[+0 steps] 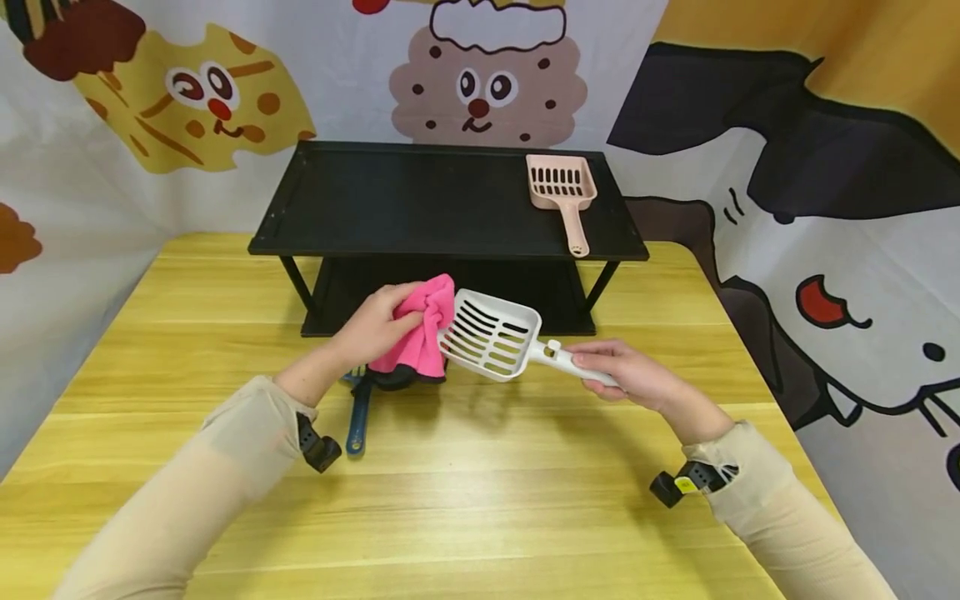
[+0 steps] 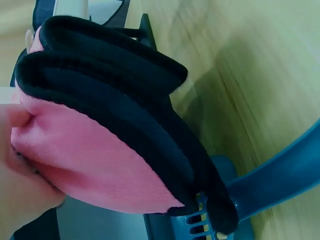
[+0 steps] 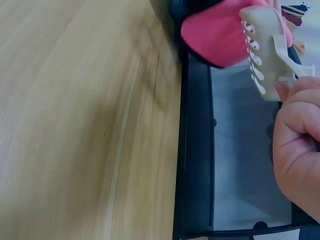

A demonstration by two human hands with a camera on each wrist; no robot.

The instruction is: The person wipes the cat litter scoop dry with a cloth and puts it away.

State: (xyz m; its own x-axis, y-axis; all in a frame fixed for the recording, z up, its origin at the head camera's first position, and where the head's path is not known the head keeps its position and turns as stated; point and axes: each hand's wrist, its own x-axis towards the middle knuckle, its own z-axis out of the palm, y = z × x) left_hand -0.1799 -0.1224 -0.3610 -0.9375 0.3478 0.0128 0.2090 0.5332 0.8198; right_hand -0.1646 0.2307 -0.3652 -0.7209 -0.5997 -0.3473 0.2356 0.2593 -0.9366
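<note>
My right hand (image 1: pixel 626 372) grips the handle of a white slotted litter scoop (image 1: pixel 491 335), lifted over the table with its pan to the left. In my left hand (image 1: pixel 378 327) is a pink cloth with black edging (image 1: pixel 423 329), bunched between thumb and fingers. The cloth meets the left rim of the scoop's pan. From the left wrist, the cloth (image 2: pixel 95 155) hangs in folds and partly covers a blue slotted scoop (image 2: pixel 270 175). That blue scoop lies on the table below the left hand, its handle (image 1: pixel 358 421) toward me.
A black two-tier shelf (image 1: pixel 412 200) stands at the back of the wooden table (image 1: pixel 480 500). On its top right lies a pink slotted scoop (image 1: pixel 564 187). A cartoon-printed curtain (image 1: pixel 345 50) hangs behind and beside the table.
</note>
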